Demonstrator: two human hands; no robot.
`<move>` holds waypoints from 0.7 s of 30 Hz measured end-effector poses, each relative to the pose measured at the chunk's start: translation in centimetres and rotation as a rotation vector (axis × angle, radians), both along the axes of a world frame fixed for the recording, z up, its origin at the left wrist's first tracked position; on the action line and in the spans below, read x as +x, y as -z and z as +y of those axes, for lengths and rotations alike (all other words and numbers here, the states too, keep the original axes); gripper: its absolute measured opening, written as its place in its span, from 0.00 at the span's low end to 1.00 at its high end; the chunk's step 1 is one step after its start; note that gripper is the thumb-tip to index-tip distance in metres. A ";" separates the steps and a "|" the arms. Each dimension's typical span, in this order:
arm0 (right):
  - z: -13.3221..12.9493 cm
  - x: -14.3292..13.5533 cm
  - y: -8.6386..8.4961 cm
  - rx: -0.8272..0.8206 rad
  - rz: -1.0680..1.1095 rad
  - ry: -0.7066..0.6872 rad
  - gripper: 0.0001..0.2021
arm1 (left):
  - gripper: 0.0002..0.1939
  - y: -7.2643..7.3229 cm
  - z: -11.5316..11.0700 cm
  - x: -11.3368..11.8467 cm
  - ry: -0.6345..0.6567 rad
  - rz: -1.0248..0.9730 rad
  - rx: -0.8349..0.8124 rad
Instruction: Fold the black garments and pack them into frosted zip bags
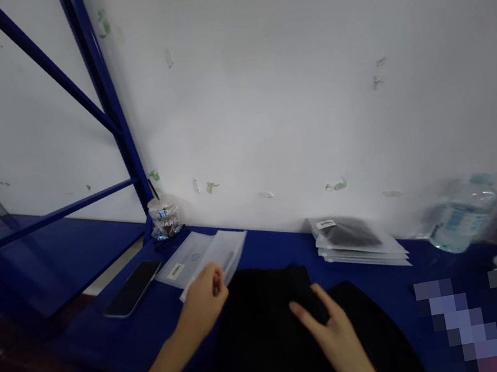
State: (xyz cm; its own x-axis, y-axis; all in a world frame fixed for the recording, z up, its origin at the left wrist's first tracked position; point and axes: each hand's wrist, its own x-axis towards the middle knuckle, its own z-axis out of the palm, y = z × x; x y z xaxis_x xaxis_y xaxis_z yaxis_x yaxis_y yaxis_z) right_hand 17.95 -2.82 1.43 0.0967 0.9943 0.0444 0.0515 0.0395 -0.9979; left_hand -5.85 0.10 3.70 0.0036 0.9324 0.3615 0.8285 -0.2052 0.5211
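Behind the blue desk point(277, 244) stands a white wall point(272, 99) with small marks of green and brown on it, and at the far left rises a blue frame point(101, 77). On the near middle of the desk lies the black cloth point(265, 342), spread loosely. I judge it soft and rather light, not fragile and probably not slippery; it should bend easily and give no stiffness, so a pinch at its far edge or at a fold seems best.

The right hand point(331, 324) touches the cloth with thumb and fingers moderately apart; whether it grips a fold, I cannot tell. The left hand point(205, 291) is curled narrow above the left edge of the cloth, and I cannot tell if something is inside.

Counting, I find one cloth, one phone point(133, 288) at the left, one cup point(165, 217) with one straw point(153, 189) at the far left, and one bottle point(466, 216) at the far right. The right stack point(358, 247) shows about four pouches; beside the left hand lies at least one pouch point(196, 258), partly covered.
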 end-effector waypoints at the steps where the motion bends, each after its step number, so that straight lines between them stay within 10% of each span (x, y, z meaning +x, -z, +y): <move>1: -0.3 0.9 -0.6 -0.045 0.118 0.018 0.30 | 0.06 0.1 -1.5 1.4 0.073 0.007 -0.014; 9: -3.2 6.6 -1.6 -0.357 0.536 0.098 0.34 | 0.05 3.3 -4.6 7.0 0.305 0.111 -0.268; 21: -2.0 -0.9 -0.2 -0.180 0.362 -0.184 0.18 | 0.10 2.8 -3.0 5.5 0.384 -0.450 -0.352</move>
State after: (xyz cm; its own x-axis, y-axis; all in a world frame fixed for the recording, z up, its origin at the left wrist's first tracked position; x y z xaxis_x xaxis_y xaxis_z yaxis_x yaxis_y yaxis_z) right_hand 17.00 -4.79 1.62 -0.1053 0.9852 -0.1350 -0.2946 -0.1605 -0.9420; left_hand -0.36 -2.90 0.86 0.2777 0.9572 0.0812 0.4184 -0.1966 0.8867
